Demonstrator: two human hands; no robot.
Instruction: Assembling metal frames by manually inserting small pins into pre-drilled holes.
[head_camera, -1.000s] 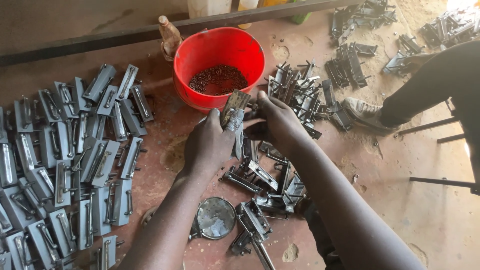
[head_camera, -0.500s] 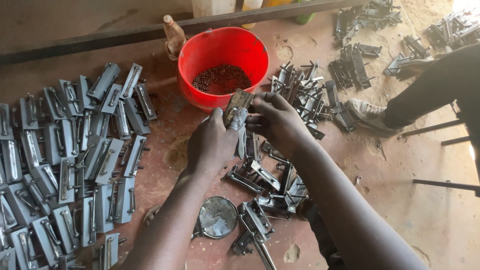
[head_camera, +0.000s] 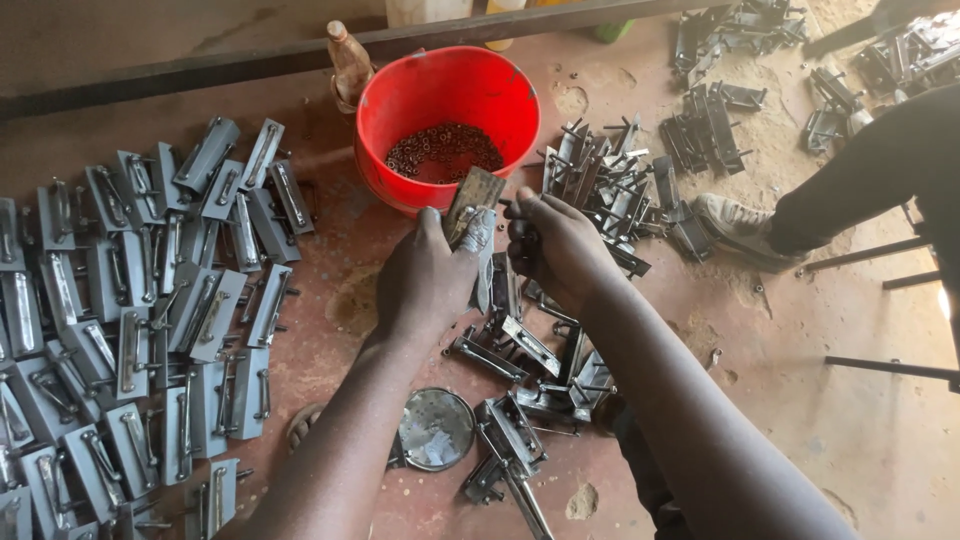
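My left hand (head_camera: 425, 285) grips a grey metal latch plate (head_camera: 474, 215), held upright in front of the red bucket (head_camera: 400, 100). My right hand (head_camera: 555, 245) is closed beside the plate's right edge, its fingers curled on the plate's bolt or a small part that I cannot make out. Under both hands lies a loose heap of similar metal latches (head_camera: 520, 370). The bucket holds small dark nuts or washers (head_camera: 443, 152).
Rows of finished grey latches (head_camera: 130, 330) cover the floor at left. More latch piles (head_camera: 610, 190) lie right of the bucket and at the top right (head_camera: 730, 110). A round metal lid (head_camera: 435, 430) lies near my arms. Another person's leg and shoe (head_camera: 740, 225) stand at right. A brown bottle (head_camera: 350, 65) stands behind the bucket.
Both hands have stayed in front of the bucket with the plate; the right hand has shifted slightly against its edge. The view has drifted a little.
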